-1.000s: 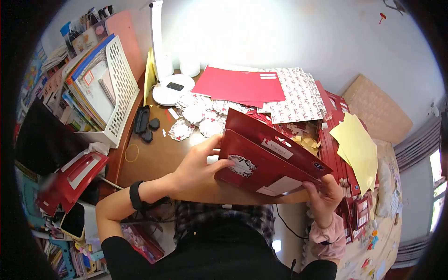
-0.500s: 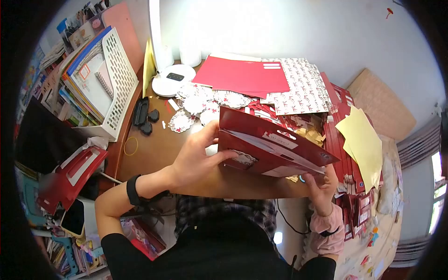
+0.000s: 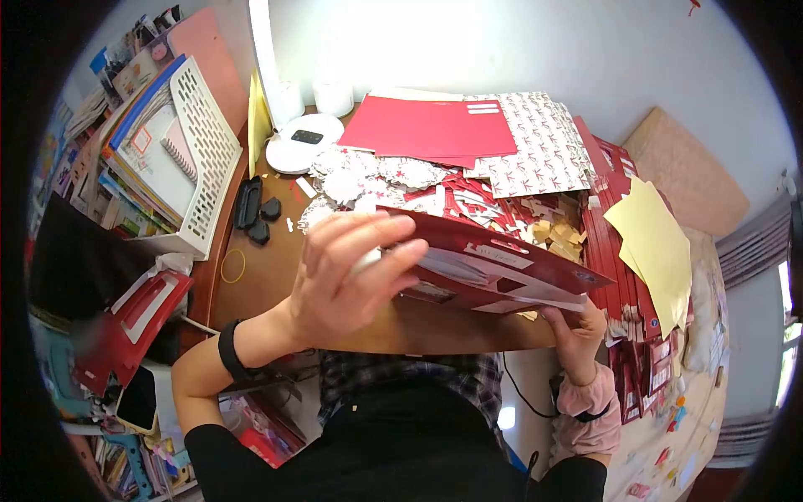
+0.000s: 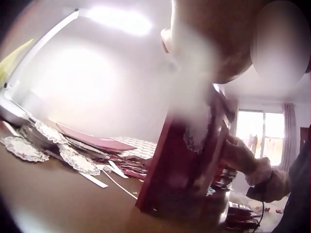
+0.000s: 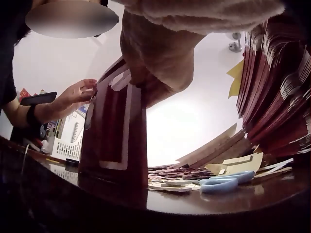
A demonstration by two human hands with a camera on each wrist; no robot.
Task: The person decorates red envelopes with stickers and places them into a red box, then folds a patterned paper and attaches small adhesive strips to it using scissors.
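Note:
A dark red paper packaging box (image 3: 510, 268) with a hang hole and a small white label stands tilted over the desk's front edge, its mouth gaping towards me. My right hand (image 3: 577, 335) grips its right end, thumb on the near side. At the left end, my left hand (image 3: 347, 268) has its fingers loosely extended, fingertips right by the box's corner. A white-framed window (image 5: 114, 131) in the box shows in the right wrist view. The left wrist view shows a lacy white paper ornament (image 4: 197, 133) on its side.
Lacy white paper cut-outs (image 3: 347, 180) and red sheets (image 3: 427, 130) lie behind the box, near a white lamp (image 3: 305, 138). At right stand stacked dark red boxes (image 3: 615, 259) under yellow paper (image 3: 648, 243). Light-blue scissors (image 5: 226, 182) lie among paper scraps.
The left hand has let go of the box's left end and its fingers have straightened. The box has tipped and its mouth has opened wider; the right hand still holds the right end.

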